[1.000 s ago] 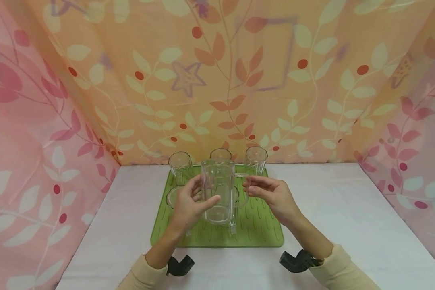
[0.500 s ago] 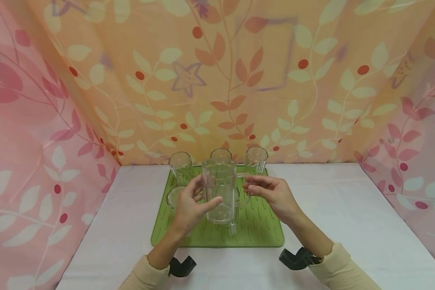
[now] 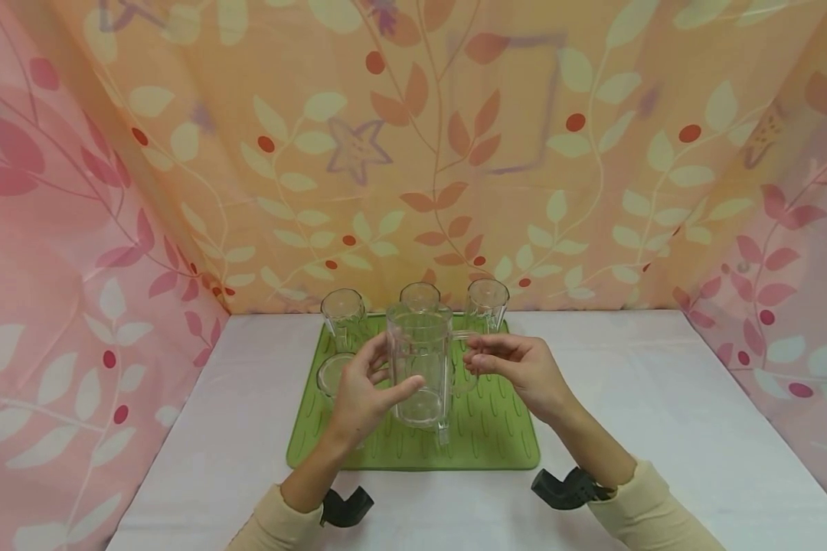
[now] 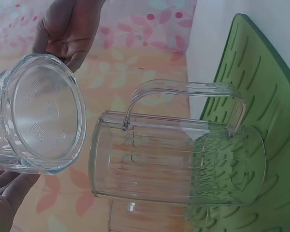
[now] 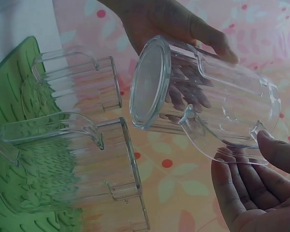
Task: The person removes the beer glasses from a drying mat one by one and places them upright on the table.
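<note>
A clear mug [image 3: 420,405] hangs upright above the green mat, held between both hands. My left hand [image 3: 358,398] wraps the mug's body from the left, its thumb lying across the near side. At the right, my right hand [image 3: 520,375] pinches the mug's handle [image 5: 222,151] between thumb and fingers. The underside [image 4: 48,116] of the held mug faces the left wrist view and carries moulded markings. Below it, another clear mug [image 4: 179,159] stands on the mat with its handle toward me; the held mug overlaps it in the head view.
Several clear mugs stand on the green ridged mat [image 3: 503,436], including back-left [image 3: 343,306], back-middle [image 3: 420,293] and back-right mugs [image 3: 488,297]. A left mug [image 3: 327,376] is partly behind my left hand. White cloth [image 3: 634,383] covers the table, with patterned curtains [image 3: 282,191] around it.
The held mug has shifted slightly to the right, and my left hand has moved a little right with it. My right hand stays almost in place at the handle.
</note>
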Available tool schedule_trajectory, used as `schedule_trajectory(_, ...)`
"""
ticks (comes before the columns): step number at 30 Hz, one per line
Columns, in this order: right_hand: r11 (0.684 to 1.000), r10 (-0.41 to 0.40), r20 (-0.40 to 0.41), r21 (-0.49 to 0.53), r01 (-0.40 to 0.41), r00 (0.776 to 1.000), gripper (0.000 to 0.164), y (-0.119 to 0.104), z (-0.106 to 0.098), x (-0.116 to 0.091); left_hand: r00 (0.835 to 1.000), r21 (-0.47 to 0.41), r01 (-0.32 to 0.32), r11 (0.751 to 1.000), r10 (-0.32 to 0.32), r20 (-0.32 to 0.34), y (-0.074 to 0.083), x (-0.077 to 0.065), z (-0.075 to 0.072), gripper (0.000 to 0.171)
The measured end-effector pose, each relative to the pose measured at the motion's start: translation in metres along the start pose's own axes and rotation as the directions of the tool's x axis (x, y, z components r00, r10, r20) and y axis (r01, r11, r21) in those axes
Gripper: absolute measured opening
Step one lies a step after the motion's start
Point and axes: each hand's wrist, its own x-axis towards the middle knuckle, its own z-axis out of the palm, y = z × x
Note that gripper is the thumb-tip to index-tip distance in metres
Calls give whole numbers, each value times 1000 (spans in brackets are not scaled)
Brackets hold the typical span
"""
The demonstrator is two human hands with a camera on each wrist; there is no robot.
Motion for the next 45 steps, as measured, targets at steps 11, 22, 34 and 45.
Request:
schedule_trajectory(11,999,-44,-4,-18,44,999,29,-1,1,0,1000,0,-9,1000,9,15,-2,-1,0,75)
schedule_trajectory(22,989,-112,-27,-99,108,993,30,-6,3,0,997,-28,-29,999,31,65,3,0,-2,76)
schedule_trajectory(34,986,-148,-40,-86,144,988,28,-13,0,2,996,-8,-7,1000,8,89,4,2,-4,80)
schedule_trajectory(45,982,-170,-132,-103,157,977,21,-19,-15,3,989,6,-108,994,107,102,2,0,-16,64)
